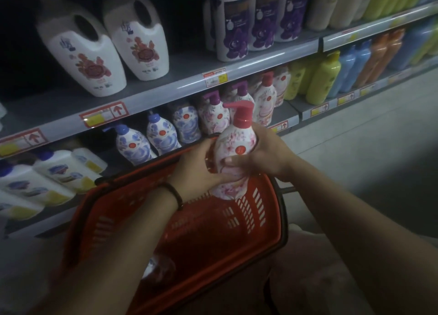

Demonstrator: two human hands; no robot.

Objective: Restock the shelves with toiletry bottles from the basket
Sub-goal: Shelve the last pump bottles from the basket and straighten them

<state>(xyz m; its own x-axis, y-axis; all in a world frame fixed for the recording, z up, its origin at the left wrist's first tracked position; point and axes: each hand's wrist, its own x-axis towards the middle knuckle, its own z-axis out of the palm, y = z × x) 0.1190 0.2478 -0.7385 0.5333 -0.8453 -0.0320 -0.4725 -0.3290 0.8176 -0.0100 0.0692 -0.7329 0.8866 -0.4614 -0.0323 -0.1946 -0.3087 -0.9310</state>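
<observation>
Pink-floral plastic pump bottle w/ red pump (237,148): above red plastic basket (201,231), both hands gripping, left hand (201,170), right hand (263,153). Risk: bumps shelved bottles (213,113), topples row.

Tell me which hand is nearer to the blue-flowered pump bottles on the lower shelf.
Left. The left hand grips the pink-pump bottle on the side facing the blue-flowered pump bottles; the right hand holds its far side.

Both hands (199,165) hold a pump bottle (233,158) above the basket (203,238), shelves (166,89) behind
</observation>
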